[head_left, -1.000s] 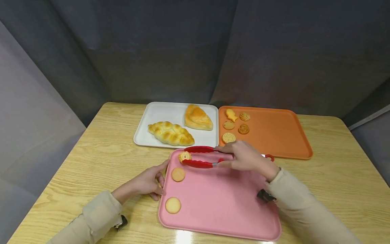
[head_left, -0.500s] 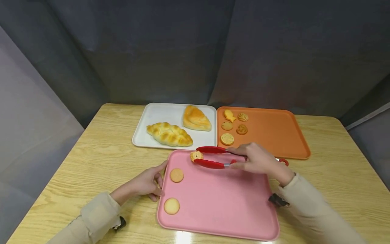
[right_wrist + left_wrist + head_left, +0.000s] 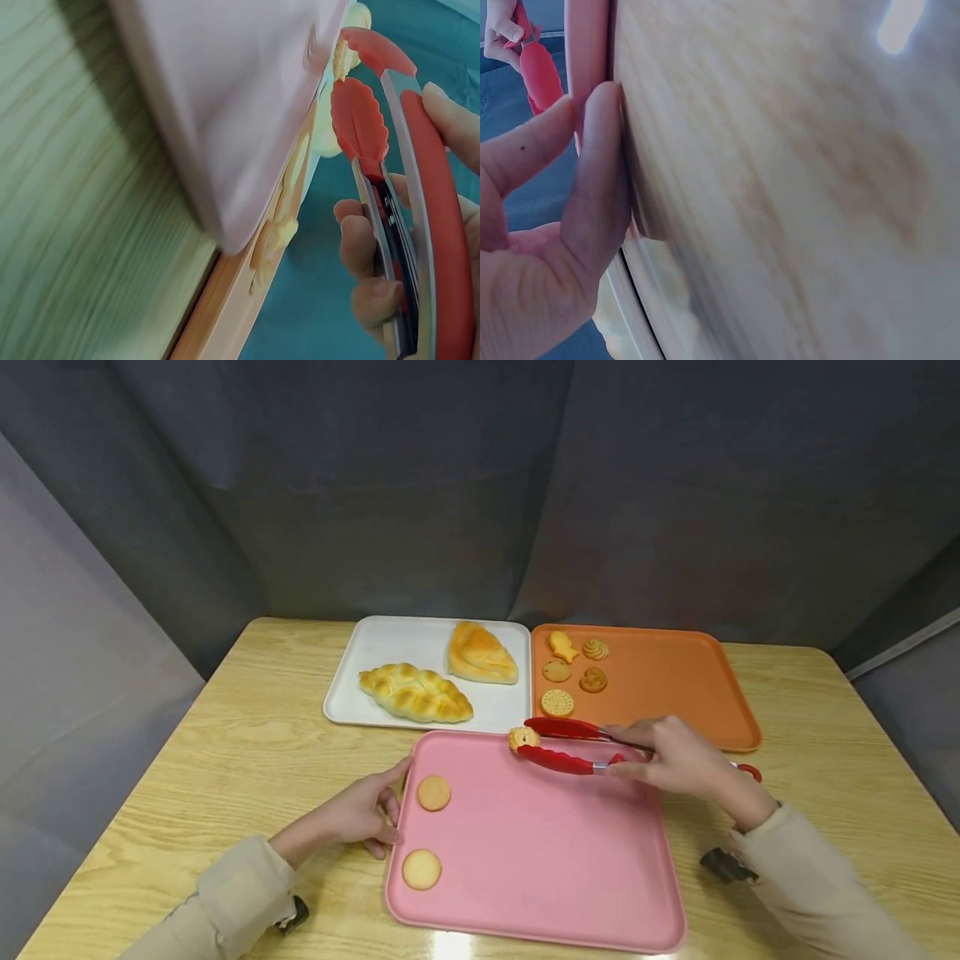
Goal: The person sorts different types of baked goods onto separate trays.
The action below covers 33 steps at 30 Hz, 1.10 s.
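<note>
In the head view my right hand (image 3: 678, 760) grips red-and-metal tongs (image 3: 558, 760) above the far part of a pink tray (image 3: 540, 860). Between the tongs' scalloped tips is a small ruffled cookie (image 3: 523, 739) with a dark centre. The right wrist view shows my thumb and fingers wrapped about the handles of the tongs (image 3: 439, 225). My left hand (image 3: 360, 814) holds the left rim of the pink tray with thumb and fingers; the left wrist view has two fingers at that rim (image 3: 589, 45). On the tray's left side lie two round cookies, one tan (image 3: 433, 793), one paler (image 3: 422, 869).
Behind, a white tray (image 3: 345, 693) carries a braided loaf (image 3: 416, 692) and a folded bread (image 3: 482, 653). Beside it, an orange tray (image 3: 660, 685) bears several small cookies, among them a fish-shaped one (image 3: 562, 646). A dark curtain (image 3: 412, 485) hangs behind the wooden table (image 3: 247, 727).
My right hand has moved to the right along the pink tray's far side, carrying the ruffled cookie in the tongs. The left hand stays at the tray's left rim.
</note>
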Tool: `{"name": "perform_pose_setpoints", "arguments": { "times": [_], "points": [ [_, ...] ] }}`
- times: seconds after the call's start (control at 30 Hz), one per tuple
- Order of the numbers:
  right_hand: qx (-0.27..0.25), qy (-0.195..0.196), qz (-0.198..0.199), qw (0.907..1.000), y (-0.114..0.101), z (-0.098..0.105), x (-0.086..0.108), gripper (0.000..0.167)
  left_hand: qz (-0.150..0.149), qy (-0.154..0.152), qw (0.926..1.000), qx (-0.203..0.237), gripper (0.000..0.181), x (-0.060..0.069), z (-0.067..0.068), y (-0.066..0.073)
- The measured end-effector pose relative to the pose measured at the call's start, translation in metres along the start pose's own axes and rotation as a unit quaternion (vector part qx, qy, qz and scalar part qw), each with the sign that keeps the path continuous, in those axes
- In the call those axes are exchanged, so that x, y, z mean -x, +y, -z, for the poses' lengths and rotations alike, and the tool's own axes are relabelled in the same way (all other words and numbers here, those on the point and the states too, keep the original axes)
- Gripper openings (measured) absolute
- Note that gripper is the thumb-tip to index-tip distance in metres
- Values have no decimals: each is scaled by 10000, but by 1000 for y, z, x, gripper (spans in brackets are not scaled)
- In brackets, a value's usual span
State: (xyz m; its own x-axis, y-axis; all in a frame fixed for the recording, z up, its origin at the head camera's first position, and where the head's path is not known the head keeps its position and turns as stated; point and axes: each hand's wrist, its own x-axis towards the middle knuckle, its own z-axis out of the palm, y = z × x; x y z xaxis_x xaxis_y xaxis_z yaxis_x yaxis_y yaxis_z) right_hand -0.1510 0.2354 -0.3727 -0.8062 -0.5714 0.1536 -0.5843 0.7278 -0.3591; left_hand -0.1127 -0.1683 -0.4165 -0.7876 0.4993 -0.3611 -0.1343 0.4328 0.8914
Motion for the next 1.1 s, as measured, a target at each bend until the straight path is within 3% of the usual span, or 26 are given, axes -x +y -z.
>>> {"name": "perform_pose_setpoints", "arguments": {
  "times": [0.43,0.67,0.83,1.1],
  "points": [
    [-9,298,-388,9988,23,17,29,51,-30,-24,10000,35,100,-1,0,-1],
    [64,161,-1013,9947,34,29,37,53,-12,-8,10000,44,100,0,1,0],
    [262,34,-1250,9918,43,34,39,55,2,-1,10000,21,100,0,1,0],
    [172,-268,-1606,9865,55,33,33,61,-24,3,10000,45,100,0,1,0]
  ]
}}
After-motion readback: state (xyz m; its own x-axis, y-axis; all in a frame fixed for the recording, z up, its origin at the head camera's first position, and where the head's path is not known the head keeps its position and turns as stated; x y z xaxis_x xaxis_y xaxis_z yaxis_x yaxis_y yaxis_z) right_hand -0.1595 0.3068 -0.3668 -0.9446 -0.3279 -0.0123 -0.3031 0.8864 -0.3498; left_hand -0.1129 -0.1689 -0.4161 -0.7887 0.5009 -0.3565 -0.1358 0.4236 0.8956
